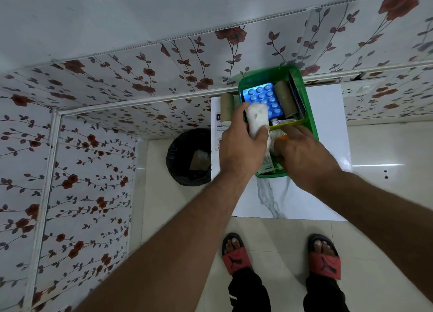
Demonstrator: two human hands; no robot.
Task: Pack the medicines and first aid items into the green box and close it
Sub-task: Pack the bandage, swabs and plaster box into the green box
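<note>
Two feet in red-and-black slide sandals (235,257) planted on pale floor tiles, just short of a low white tabletop (328,128). Above them, two bare forearms reaching forward over that top. Left hand (241,145) wrapped around a white roll of cotton gauze (256,118), fingers closed on its lower half, held over the left rim of the open green plastic box (312,124). Right hand (302,157) lowered into the near part of the box, palm down over white packets; finger positions hidden, so grip impossible to tell. Inside the far part: blue blister pack of round tablets (262,96), brown crepe bandage roll (284,97) upright beside it. Second brown roll (226,108) outside, just left of the box. Black-lined round bin (189,157) on the floor, left of the tabletop.
</note>
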